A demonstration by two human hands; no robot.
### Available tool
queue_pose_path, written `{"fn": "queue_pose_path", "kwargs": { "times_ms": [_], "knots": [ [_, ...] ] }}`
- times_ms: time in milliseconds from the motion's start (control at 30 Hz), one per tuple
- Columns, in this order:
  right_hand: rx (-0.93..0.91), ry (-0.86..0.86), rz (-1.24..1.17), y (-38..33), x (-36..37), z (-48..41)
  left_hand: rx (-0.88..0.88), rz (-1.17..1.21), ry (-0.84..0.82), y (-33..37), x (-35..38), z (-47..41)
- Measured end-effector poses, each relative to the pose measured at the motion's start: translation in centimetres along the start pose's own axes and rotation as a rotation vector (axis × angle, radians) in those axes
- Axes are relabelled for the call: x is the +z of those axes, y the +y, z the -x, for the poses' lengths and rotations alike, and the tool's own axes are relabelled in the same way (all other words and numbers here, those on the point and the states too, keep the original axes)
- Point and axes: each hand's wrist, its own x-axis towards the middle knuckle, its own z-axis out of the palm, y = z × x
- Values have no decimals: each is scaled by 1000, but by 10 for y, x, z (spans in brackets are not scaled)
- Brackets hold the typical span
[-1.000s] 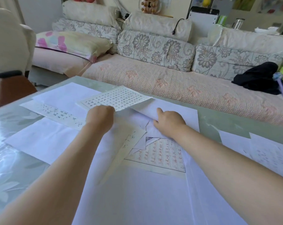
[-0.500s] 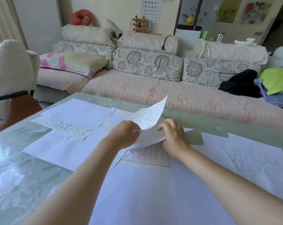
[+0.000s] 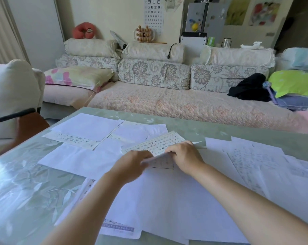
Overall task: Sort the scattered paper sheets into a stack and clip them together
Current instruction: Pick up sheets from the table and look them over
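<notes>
Holding gridded sheet (image 3: 158, 144) low over table (image 3: 22, 191), L hand (image 3: 132, 165) & R hand (image 3: 185, 155) both pinching its near edge w/ curled fingers (image 3: 173, 149), other sheets (image 3: 86, 126) scattered around

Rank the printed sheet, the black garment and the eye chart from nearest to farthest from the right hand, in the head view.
1. printed sheet: gripped by the right hand itself.
2. black garment: on the sofa, off to the right.
3. eye chart: hung high behind the sofa.
</notes>
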Motion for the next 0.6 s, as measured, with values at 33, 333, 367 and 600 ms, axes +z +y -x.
{"fn": "queue_pose_path", "kwargs": {
  "times_ms": [33, 333, 367, 600],
  "knots": [
    [-21, 28, -15, -2, -5, 1, -7, -3, 76, 3, -5, 0],
    [242, 118, -290, 9, -64, 26, -10, 234, 662, 61, -51, -10],
    [283, 167, -371, 7, -77, 29, 4, 225, 724, 64, -52, -11],
    [592, 350, -713, 27, -143, 55, -413, 711, 498, 93, -39, -14]
  ]
}}
